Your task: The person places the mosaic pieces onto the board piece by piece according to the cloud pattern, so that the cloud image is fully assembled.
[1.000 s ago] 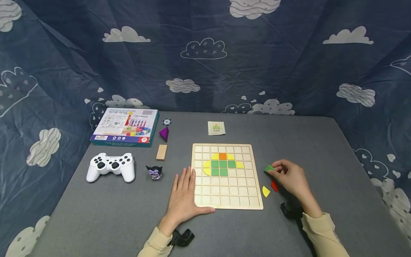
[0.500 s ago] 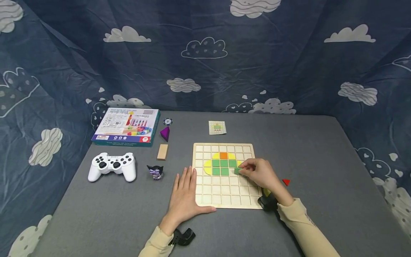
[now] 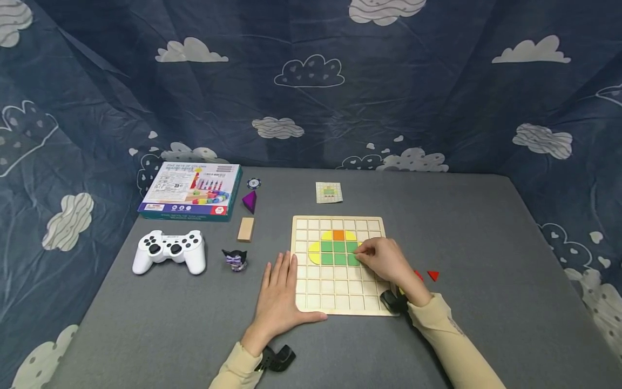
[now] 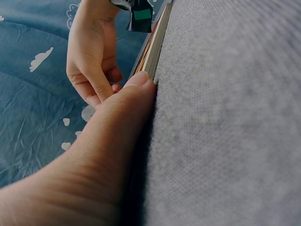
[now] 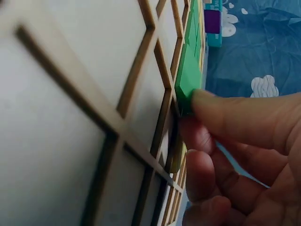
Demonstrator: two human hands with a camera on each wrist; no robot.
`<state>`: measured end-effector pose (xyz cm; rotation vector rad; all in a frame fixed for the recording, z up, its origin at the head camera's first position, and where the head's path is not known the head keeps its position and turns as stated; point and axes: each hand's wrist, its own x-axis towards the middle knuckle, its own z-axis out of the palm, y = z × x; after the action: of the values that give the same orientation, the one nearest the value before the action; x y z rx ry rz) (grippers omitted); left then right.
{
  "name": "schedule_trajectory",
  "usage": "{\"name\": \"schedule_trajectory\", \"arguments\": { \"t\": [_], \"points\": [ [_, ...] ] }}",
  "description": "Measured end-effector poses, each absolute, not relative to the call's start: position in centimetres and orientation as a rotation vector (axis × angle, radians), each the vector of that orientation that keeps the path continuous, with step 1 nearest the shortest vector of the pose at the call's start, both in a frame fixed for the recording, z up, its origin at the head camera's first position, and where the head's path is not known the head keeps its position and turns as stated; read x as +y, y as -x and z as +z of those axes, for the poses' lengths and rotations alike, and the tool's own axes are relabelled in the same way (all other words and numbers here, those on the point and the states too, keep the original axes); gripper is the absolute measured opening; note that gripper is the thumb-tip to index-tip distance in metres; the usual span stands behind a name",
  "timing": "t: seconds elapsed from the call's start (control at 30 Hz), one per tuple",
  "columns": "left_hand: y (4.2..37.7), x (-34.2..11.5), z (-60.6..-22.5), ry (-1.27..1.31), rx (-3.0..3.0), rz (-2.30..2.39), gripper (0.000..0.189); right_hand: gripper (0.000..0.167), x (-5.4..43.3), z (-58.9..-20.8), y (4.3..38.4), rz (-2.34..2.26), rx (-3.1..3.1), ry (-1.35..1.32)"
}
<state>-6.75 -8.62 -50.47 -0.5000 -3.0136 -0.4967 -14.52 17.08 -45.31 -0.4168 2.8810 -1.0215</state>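
Observation:
A wooden grid board point(image 3: 316, 300) lies on the grey table. An orange square point(image 3: 338, 235), several green squares point(image 3: 327, 247) and yellow rounded pieces point(image 3: 313, 259) sit in its cells. My right hand point(image 3: 387, 263) pinches a green square tile point(image 5: 188, 75) by its near edge, at the right end of the lower green row. Whether that tile lies fully flat in its cell, I cannot tell. My left hand point(image 3: 278, 302) rests with straight fingers along the board's left edge, its thumb point(image 4: 134, 94) against the front edge.
Right of the board lie red triangles point(image 3: 433, 275), one partly behind my wrist, and a mostly hidden yellow piece point(image 3: 401, 290). Behind it is a pattern card point(image 3: 329, 193). Leftward stand a figurine point(image 3: 235, 260), wooden block point(image 3: 245, 229), purple piece point(image 3: 250, 202), game controller point(image 3: 169, 252) and box point(image 3: 190, 192).
My right hand has carried the green tile left from beside the board onto the grid and lowered it beside the other green squares. The left hand has stayed still.

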Motion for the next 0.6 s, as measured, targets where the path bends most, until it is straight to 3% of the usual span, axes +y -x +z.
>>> {"name": "schedule_trajectory", "arguments": {
  "t": [0.33,0.6],
  "points": [
    [6.7,-8.7,-50.4,0.496,-3.022,-0.493,0.136,0.005,17.6,-45.0,14.5,-0.987,2.83,0.449],
    [6.7,-8.6,-50.4,0.503,-3.001,-0.501,0.136,0.007,21.2,-44.5,12.9,-1.074,2.862,0.346]
  ]
}}
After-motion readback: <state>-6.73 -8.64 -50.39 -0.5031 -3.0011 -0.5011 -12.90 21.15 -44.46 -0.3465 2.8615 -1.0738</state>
